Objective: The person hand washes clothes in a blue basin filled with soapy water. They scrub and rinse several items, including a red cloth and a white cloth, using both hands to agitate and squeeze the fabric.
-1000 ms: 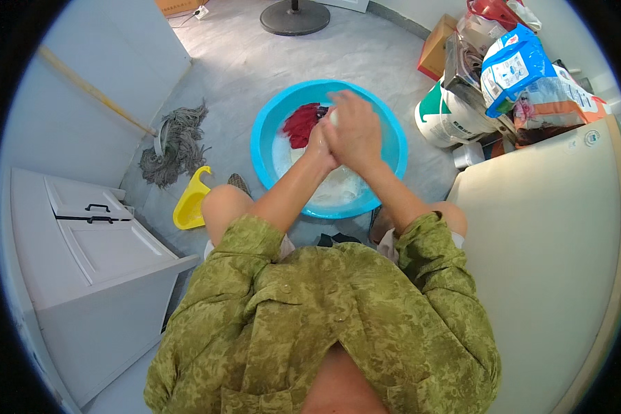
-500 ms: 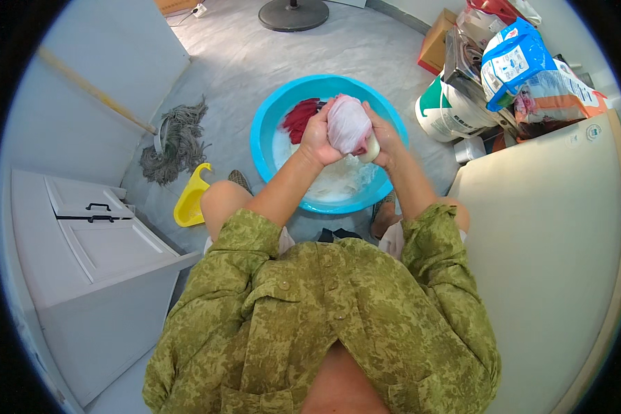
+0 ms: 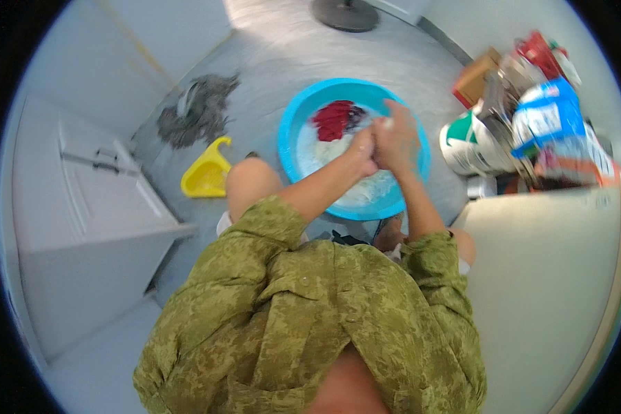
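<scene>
Sleeves rolled, we hold our left hand and right hand together above the blue basin; we cannot tell what they grip. Red cloth lies inside at eleven o'clock; beyond, at twelve, a dark base.

Floor: smooth grey, paler toward the top
Middle of floor: round blue basin
Left of basin: yellow plastic basket with a hooked end
Beyond basket, by the wall: grey string mop head
Far end: round black stand base
Right of basin: white bucket with a green patch
Behind bucket: brown box
Near side of basin: a foot
</scene>
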The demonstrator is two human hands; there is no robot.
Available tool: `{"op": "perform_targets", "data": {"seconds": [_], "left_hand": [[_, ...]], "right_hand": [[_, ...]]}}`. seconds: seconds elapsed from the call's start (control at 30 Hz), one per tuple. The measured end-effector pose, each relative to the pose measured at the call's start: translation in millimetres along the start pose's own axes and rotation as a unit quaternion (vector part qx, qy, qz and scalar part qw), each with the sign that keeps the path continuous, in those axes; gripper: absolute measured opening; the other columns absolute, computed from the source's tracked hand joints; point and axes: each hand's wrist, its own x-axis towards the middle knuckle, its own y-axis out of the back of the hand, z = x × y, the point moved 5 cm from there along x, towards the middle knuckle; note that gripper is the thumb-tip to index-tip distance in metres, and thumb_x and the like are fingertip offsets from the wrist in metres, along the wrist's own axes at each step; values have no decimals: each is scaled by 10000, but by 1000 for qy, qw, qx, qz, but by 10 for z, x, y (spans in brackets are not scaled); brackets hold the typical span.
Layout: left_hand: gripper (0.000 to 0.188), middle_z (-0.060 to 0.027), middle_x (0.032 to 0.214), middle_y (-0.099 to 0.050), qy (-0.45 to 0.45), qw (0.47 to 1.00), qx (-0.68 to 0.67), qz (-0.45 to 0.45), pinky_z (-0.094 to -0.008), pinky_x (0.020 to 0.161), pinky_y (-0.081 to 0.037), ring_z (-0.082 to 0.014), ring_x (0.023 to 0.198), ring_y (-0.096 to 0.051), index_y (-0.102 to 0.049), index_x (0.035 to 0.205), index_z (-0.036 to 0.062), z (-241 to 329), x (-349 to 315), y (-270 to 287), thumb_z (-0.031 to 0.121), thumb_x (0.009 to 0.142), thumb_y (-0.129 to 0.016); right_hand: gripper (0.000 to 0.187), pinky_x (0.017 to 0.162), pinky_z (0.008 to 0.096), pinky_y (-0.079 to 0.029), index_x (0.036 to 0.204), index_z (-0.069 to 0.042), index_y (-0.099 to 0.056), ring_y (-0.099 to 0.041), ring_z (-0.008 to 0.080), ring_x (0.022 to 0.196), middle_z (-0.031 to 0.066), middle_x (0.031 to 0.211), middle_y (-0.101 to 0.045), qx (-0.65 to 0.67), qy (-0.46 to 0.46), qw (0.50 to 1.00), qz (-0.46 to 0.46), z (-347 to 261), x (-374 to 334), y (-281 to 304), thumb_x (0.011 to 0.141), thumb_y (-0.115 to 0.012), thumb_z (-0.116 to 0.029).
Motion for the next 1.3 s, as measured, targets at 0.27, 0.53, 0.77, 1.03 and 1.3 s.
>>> {"op": "perform_targets", "data": {"seconds": [0.27,0.53,0.77,1.03,1.3], "left_hand": [[266,-44,933,-633,-61,996,-69,3,-398,801,-487,-195,869,-605,-599,913,128,129,-69,111,355,930,-462],[272,-47,948,-627,-101,978,-180,-20,-429,850,-459,-226,893,-586,-597,918,131,753,-282,-98,365,931,-461],[256,-35,911,-604,-96,984,-109,100,-405,775,-455,-217,842,-568,-580,904,151,655,-54,355,390,908,-488],[278,16,785,-579,-76,996,36,26,-299,451,-378,-118,617,-535,-538,884,180,321,-147,84,414,929,-395],[317,-11,886,-553,-22,976,214,17,-287,458,-366,-147,680,-540,-452,1115,199,-41,-165,58,446,917,-449]], "right_hand": [[339,775,321,-487,1132,-48,-554,-611,231,923,109,1073,-603,482,-236,838,-100,963,32,-695,888,-526,-281],[366,770,390,-514,1147,-76,-514,-586,244,980,95,1129,-571,682,-370,598,-200,621,-181,-1289,904,-494,-350],[369,765,330,-462,1165,-88,-515,-544,193,832,82,1033,-578,475,-290,830,-43,616,383,-433,882,-539,-323],[354,807,340,-444,1021,27,-584,-577,254,922,168,1026,-602,169,-71,980,-78,199,285,-545,861,-585,-288],[336,673,309,-454,928,27,-587,-560,161,751,111,850,-622,271,-129,949,-91,748,123,-420,927,-495,-296]]}}
